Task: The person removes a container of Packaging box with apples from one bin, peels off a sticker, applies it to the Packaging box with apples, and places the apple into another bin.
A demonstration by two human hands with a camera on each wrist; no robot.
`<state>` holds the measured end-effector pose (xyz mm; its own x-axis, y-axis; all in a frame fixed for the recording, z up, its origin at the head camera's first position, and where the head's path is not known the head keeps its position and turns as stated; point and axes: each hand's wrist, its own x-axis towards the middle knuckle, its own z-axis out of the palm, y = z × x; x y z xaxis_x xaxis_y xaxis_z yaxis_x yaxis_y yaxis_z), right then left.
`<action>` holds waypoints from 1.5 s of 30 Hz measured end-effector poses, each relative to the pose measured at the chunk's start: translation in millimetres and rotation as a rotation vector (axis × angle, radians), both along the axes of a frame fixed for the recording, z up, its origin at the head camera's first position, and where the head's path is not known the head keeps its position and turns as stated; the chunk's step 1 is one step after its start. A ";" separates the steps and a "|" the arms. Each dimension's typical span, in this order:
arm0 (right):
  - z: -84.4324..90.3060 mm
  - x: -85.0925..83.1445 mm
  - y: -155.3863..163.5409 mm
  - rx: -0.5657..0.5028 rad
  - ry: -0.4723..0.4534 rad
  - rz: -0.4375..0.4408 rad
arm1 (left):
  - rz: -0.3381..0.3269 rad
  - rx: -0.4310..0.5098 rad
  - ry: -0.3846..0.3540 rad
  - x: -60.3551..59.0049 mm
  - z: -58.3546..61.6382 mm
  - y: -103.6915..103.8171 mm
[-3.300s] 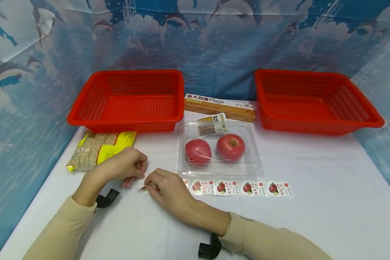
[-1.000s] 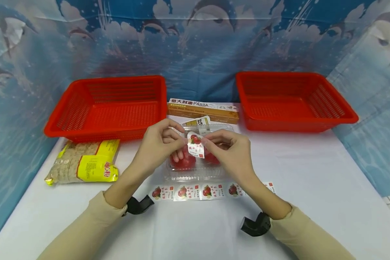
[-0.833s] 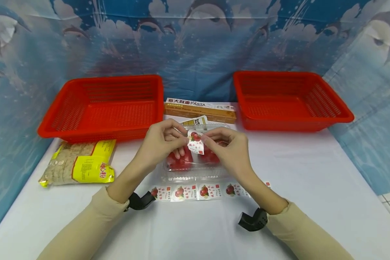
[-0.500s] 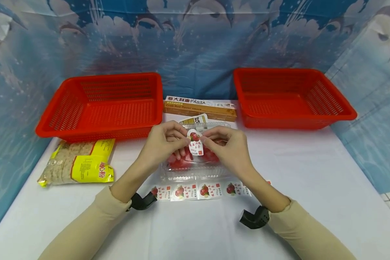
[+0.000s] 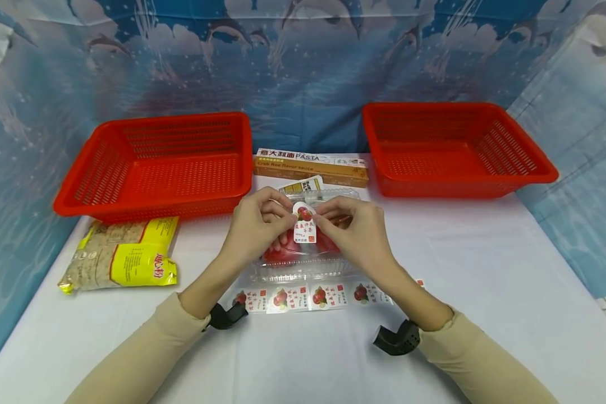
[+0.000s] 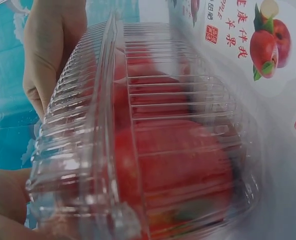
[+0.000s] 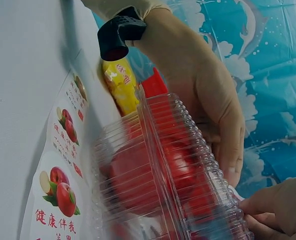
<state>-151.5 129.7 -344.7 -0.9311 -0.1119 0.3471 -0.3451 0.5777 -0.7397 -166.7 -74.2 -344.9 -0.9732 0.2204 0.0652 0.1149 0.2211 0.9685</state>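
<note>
Over the lid of a clear plastic box [image 5: 303,270], a white apple-print sticker [image 5: 304,231] hangs upright between my two hands. My left hand [image 5: 257,227] pinches its left edge between thumb and finger; my right hand [image 5: 361,233] pinches the right edge likewise. Inside the box sit red fruits, one red fruit [image 6: 172,170] showing through the ribbed side in the left wrist view. A strip of matching stickers [image 5: 289,299] lies on the white cloth in front of the box, its right part partly behind my right forearm.
Two red plastic baskets, a left basket [image 5: 151,210] and a right basket [image 5: 459,188], stand at the back. Between them lie a pasta box [image 5: 310,169] and a small sachet [image 5: 305,185]. A yellow-and-clear packet [image 5: 121,255] rests at the left.
Both hands have moved from the table at the left to above the box, bringing one sticker with them. Over the last second it has been turned straighter and flatter.
</note>
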 end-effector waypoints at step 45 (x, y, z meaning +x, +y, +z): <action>-12.3 0.0 -6.2 0.233 0.124 0.062 | 0.015 -0.091 0.066 0.4 0.8 -0.6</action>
